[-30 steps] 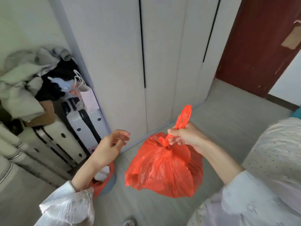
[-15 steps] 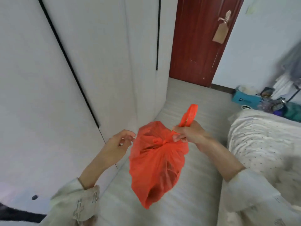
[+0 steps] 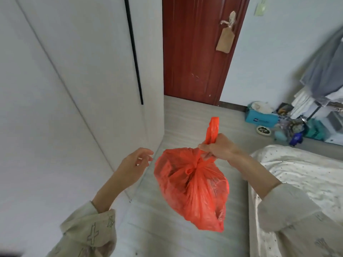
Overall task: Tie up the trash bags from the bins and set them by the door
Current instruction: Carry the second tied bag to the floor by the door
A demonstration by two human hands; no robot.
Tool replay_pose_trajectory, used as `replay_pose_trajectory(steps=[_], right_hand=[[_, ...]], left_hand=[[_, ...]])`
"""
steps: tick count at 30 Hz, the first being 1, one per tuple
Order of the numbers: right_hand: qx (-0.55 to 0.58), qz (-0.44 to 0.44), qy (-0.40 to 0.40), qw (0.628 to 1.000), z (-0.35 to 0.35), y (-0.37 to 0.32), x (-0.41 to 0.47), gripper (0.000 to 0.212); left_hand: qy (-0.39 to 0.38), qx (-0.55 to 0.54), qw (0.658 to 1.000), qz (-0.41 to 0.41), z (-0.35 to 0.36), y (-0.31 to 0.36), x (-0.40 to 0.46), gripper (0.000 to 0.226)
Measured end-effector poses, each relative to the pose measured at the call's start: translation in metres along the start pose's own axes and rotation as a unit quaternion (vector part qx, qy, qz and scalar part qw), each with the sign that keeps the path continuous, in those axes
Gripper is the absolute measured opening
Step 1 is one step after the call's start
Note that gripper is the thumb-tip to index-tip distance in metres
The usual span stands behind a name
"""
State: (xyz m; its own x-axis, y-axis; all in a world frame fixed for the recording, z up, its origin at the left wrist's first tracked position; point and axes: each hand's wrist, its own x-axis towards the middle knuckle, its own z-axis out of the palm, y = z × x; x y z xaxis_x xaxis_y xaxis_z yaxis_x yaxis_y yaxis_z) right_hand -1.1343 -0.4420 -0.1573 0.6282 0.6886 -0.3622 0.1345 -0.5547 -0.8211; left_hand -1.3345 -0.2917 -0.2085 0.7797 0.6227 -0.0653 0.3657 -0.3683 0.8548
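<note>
A knotted orange-red trash bag [image 3: 194,190] hangs in the air at the centre of the view. My right hand [image 3: 219,147] grips its twisted handles just above the knot, and the handle ends stick up past my fist. Left of the bag, my left hand [image 3: 133,162] floats empty with loosely curled fingers, not touching the plastic. The dark red door [image 3: 194,52] stands closed straight ahead, at the far end of the grey floor.
A white wardrobe [image 3: 78,75] runs along the left. A bed with a dotted cover [image 3: 304,175] fills the right. A blue box [image 3: 259,117], a small bowl and clutter sit by the far wall under hanging clothes [image 3: 326,71]. A grey floor strip [image 3: 187,115] leads to the door.
The view has swung right from the bin and suitcases toward the door, which now looks closer. My right hand keeps carrying the bag; the left stays empty beside it.
</note>
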Motion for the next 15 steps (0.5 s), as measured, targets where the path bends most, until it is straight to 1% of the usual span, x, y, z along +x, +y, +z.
replay_pose_trajectory(steps=[7,12,15], right_hand=[[0.01,0.024,0.033,0.999,-0.094,-0.003,0.187,0.023],[0.001,0.044,0.031,0.999,-0.164,-0.015,0.328,0.024],[0.033,0.06,0.03,0.997,-0.205,-0.023,0.398,0.024]], left_hand=[[-0.05,-0.018,0.999,-0.001,0.047,0.01,0.223,0.023],[-0.049,-0.029,0.998,-0.005,0.08,0.026,0.395,0.021],[-0.052,-0.039,0.998,-0.001,0.096,0.051,0.482,0.025]])
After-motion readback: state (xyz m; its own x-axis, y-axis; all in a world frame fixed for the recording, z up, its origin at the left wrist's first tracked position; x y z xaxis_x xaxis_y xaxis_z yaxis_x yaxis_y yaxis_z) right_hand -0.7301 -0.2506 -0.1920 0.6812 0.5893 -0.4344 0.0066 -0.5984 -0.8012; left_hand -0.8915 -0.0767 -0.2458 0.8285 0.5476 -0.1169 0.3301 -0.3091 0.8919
